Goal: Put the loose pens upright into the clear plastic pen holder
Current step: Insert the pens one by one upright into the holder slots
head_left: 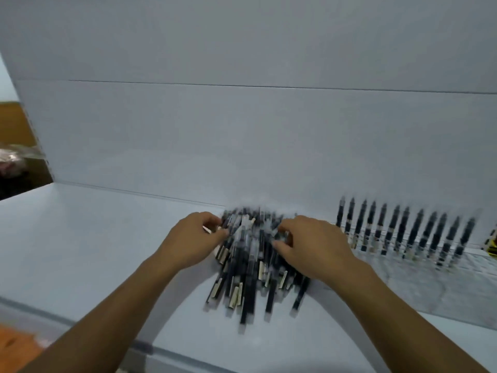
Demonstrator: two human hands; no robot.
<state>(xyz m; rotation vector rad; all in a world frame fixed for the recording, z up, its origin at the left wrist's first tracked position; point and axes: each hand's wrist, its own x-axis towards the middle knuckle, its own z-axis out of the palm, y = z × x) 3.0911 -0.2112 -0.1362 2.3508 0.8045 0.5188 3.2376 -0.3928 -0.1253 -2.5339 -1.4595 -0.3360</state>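
A heap of loose black pens [251, 267] lies in the middle of the white table [88, 238]. My left hand [192, 240] rests on the heap's left side, fingers curled among the pens. On the heap's right side my right hand [312, 246] has its fingers bent down into the pens. The frame is blurred, so I cannot make out whether either hand holds a pen. To the right stands the clear plastic pen holder [435, 281], with a row of several black pens [403, 232] upright along its far edge.
A white wall panel [242, 130] rises right behind the table. A yellow and black object [492, 243] shows at the right edge. The table's front edge runs across the lower left, with brown floor [16, 343] beyond it.
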